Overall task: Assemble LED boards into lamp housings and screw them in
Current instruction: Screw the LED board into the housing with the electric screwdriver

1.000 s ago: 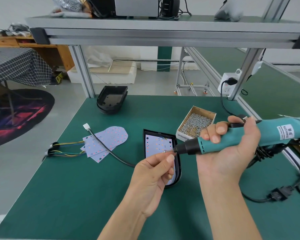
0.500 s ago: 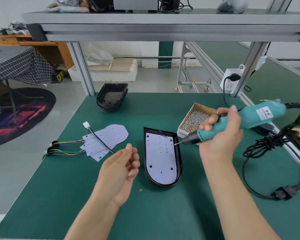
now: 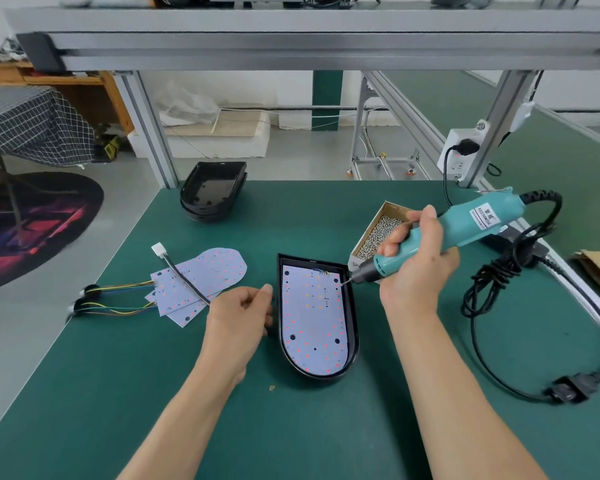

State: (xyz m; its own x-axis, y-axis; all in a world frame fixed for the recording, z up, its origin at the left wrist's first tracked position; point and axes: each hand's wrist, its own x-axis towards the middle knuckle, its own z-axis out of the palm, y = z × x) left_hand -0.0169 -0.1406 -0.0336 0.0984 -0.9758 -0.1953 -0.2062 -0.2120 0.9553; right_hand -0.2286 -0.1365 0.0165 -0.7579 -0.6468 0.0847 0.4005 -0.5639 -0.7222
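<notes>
A black lamp housing [image 3: 353, 327] lies on the green table with a white LED board [image 3: 312, 320] seated inside it. My right hand [image 3: 420, 268] grips a teal electric screwdriver [image 3: 471, 221], tilted down to the left. Its bit tip touches the board's upper right corner, beside the housing wall. My left hand [image 3: 238, 317] sits just left of the housing, fingers loosely curled, fingertips close to its left wall. I cannot see anything held in it.
Spare LED boards [image 3: 201, 278] with coloured wires lie to the left. Empty black housings [image 3: 212, 192] are stacked at the back. An open cardboard box of screws [image 3: 381, 230] stands behind my right hand. The screwdriver's black cable [image 3: 492, 282] coils to the right, below a wall socket [image 3: 461, 150].
My left hand left the screwdriver tip, swung left, then came back beside the housing's left wall. My right hand lowered the bit onto the board's upper right corner.
</notes>
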